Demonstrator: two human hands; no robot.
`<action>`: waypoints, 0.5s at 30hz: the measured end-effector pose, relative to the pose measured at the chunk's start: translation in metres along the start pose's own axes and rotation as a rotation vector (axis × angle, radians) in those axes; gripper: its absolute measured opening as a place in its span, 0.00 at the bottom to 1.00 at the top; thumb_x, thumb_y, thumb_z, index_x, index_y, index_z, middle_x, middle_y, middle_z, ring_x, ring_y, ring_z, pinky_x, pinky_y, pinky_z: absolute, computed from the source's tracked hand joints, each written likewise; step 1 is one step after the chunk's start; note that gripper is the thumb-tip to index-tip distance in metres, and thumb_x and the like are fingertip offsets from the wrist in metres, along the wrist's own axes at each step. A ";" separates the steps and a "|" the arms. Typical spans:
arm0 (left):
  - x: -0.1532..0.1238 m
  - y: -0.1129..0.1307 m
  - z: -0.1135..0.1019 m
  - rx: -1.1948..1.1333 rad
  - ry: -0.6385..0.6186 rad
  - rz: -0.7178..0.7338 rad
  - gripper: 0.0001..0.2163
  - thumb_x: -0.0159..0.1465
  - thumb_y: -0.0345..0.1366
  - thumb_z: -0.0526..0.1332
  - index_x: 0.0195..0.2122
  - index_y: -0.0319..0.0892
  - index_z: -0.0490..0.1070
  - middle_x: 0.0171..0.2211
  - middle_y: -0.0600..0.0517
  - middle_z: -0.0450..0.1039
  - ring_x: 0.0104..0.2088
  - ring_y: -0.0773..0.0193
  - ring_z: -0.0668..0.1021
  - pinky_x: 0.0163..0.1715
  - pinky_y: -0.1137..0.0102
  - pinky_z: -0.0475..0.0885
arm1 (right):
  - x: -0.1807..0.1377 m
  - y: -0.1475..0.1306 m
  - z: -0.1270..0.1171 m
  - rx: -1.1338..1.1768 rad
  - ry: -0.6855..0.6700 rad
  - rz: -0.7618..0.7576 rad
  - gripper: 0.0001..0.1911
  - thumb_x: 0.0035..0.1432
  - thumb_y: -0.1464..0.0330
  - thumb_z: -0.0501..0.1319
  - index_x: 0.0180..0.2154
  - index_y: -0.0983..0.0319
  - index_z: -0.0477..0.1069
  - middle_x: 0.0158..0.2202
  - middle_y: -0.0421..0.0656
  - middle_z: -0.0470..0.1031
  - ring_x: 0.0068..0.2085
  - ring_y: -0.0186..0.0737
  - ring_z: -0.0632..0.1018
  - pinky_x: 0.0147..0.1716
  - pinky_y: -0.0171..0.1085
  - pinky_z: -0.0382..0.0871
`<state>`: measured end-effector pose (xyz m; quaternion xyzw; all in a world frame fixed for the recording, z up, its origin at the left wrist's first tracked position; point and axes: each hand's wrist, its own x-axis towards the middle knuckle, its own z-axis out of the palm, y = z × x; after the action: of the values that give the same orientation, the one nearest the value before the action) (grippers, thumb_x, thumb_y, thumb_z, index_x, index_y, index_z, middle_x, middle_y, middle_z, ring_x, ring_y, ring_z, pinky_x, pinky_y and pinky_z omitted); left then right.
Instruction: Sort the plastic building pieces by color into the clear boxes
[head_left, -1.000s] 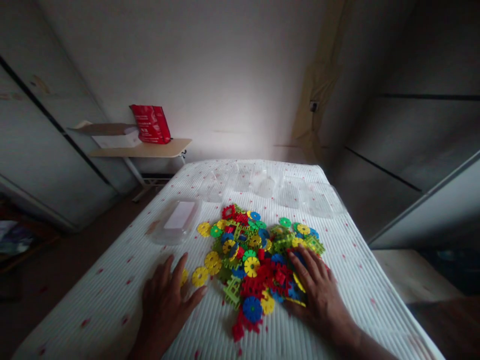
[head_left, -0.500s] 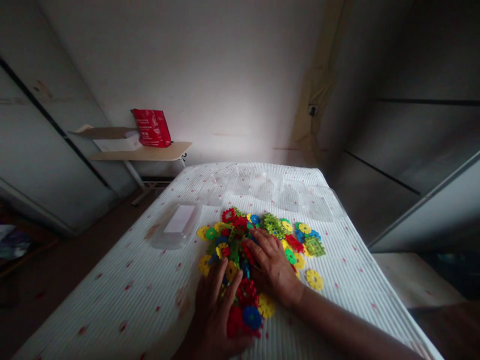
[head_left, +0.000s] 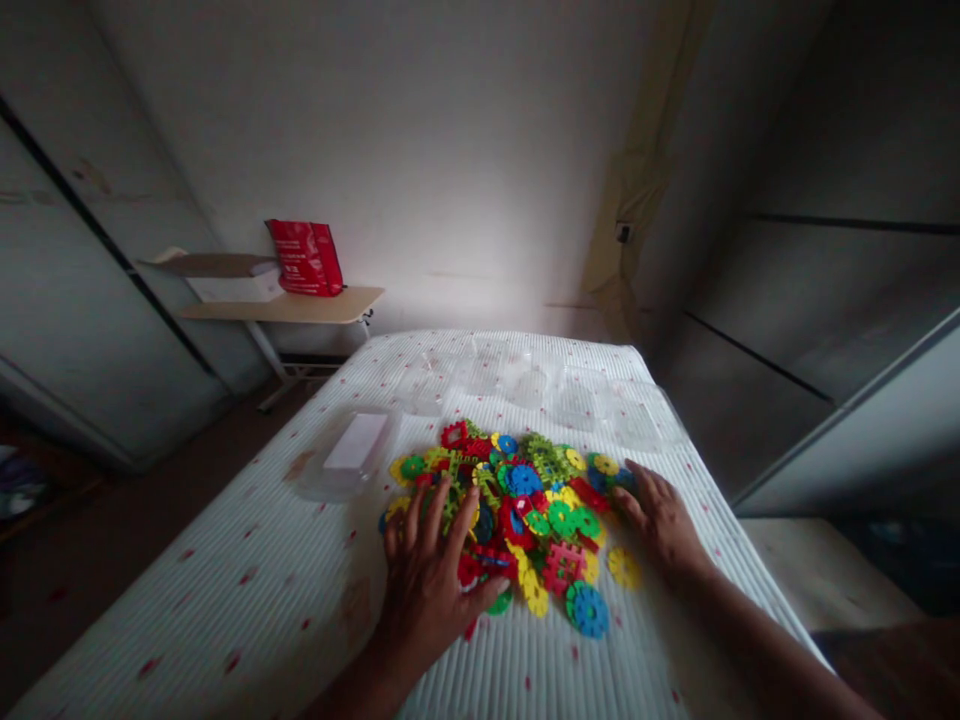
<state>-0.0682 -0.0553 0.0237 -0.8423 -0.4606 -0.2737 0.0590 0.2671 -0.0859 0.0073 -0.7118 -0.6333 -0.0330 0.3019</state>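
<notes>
The pile of slotted plastic pieces (head_left: 525,520) lies at lower centre of the frame on a ribbed white cover (head_left: 277,560), the left hand (head_left: 433,570) spread over its left side and the right hand (head_left: 669,525) at its right edge — both with fingers loose and parted, no piece seen gripped. Light, low sweeps would suit these thin pieces best; a hard shove could scatter strays like the yellow disc (head_left: 624,568) right of the pile.
</notes>
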 end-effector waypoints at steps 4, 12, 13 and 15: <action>-0.006 -0.007 0.009 -0.026 -0.048 -0.071 0.41 0.52 0.59 0.60 0.63 0.43 0.53 0.62 0.37 0.52 0.59 0.38 0.58 0.51 0.46 0.56 | 0.002 -0.026 0.012 0.229 -0.084 0.027 0.27 0.60 0.53 0.52 0.57 0.59 0.60 0.55 0.51 0.67 0.56 0.51 0.66 0.55 0.54 0.60; -0.007 -0.001 0.014 -0.174 -0.069 0.038 0.39 0.50 0.54 0.63 0.61 0.46 0.55 0.62 0.41 0.53 0.58 0.44 0.61 0.53 0.52 0.59 | 0.032 -0.116 0.023 0.926 -0.178 0.349 0.33 0.54 0.51 0.57 0.57 0.58 0.59 0.58 0.47 0.64 0.59 0.47 0.65 0.57 0.49 0.59; -0.007 -0.001 0.014 -0.181 -0.068 0.043 0.39 0.50 0.54 0.63 0.61 0.46 0.55 0.62 0.41 0.53 0.58 0.44 0.61 0.53 0.52 0.59 | 0.037 -0.125 0.020 0.975 -0.189 0.326 0.31 0.55 0.51 0.57 0.57 0.58 0.60 0.58 0.47 0.65 0.59 0.47 0.65 0.57 0.49 0.58; -0.008 -0.001 0.013 -0.193 -0.063 0.035 0.41 0.50 0.53 0.64 0.62 0.45 0.52 0.62 0.40 0.53 0.59 0.44 0.61 0.54 0.51 0.59 | 0.047 -0.137 0.009 1.018 -0.217 0.242 0.28 0.56 0.52 0.55 0.55 0.58 0.63 0.57 0.47 0.66 0.57 0.46 0.67 0.57 0.48 0.59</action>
<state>-0.0672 -0.0561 0.0079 -0.8603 -0.4188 -0.2890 -0.0323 0.1472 -0.0378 0.0727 -0.5428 -0.5101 0.3874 0.5433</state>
